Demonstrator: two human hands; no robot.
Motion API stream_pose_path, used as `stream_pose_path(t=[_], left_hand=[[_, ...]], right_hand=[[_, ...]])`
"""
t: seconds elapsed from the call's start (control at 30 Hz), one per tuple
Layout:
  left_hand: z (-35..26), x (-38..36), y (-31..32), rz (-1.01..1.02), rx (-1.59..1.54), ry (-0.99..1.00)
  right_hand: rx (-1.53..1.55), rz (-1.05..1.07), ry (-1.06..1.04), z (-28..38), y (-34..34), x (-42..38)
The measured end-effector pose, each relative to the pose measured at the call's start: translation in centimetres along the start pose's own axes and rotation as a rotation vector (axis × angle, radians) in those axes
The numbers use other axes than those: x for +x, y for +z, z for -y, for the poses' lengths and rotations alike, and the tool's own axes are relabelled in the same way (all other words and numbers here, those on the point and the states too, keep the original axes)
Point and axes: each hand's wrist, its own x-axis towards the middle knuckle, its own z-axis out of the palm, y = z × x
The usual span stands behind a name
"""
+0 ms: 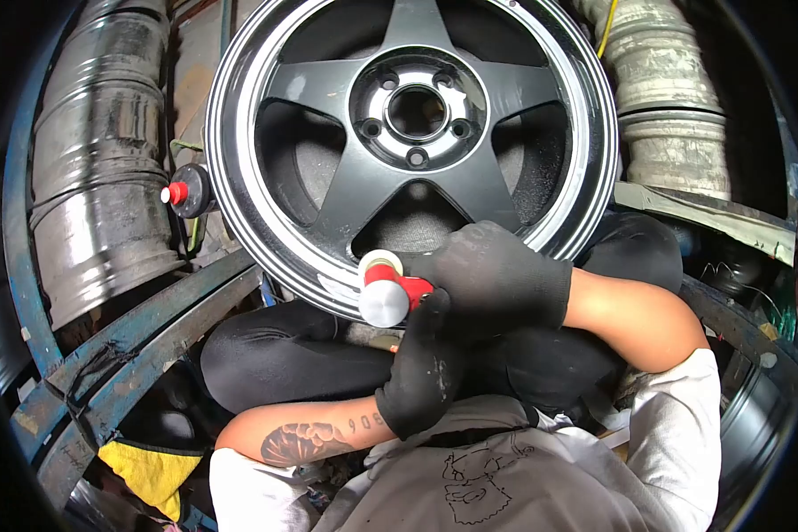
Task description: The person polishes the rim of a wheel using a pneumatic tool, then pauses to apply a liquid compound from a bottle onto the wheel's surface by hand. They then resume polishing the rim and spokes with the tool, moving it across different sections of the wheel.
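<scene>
A black five-spoke car wheel rim (337, 204) with a bright, shiny lip lies face up before me. Both hands wear black gloves. My left hand (424, 368) is wrapped round a small red-and-silver air polisher (386, 301) from below. Closed over the same tool from the right is my right hand (496, 275), its fingertips mostly hidden. The polisher's pale round pad (378, 260) overlaps the near part of the rim's lip, by the gap between two spokes.
A second tool with a black disc and red cap (186, 191) sits against the rim's left side. Stacked metal wheel barrels (102, 168) stand left, more (669, 97) at right. A blue metal frame (142, 341) crosses the lower left, with a yellow cloth (155, 474) on it.
</scene>
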Motion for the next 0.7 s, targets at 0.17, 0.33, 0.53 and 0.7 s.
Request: stream_pose_path(t=[0.17,0.33,0.53,0.7], left_hand=[[-0.9,1.2,0.5,-0.010,0.246,-0.021],[-0.8,0.9,0.6,0.019,0.272,-0.086],[0.3,0.4,-0.3,0.013,0.108,-0.108],[0.8,0.0,-1.3,-0.017,0.065,-0.104]], right_hand=[[-0.029,0.057,0.094,-0.1,-1.0,-0.5],[0.017,-0.024,0.045,-0.8,-0.6,-1.2],[0.019,0.051,0.009,0.4,-1.8,-1.0],[-0.003,-0.012,-0.029,0.9,-1.0,-0.5]])
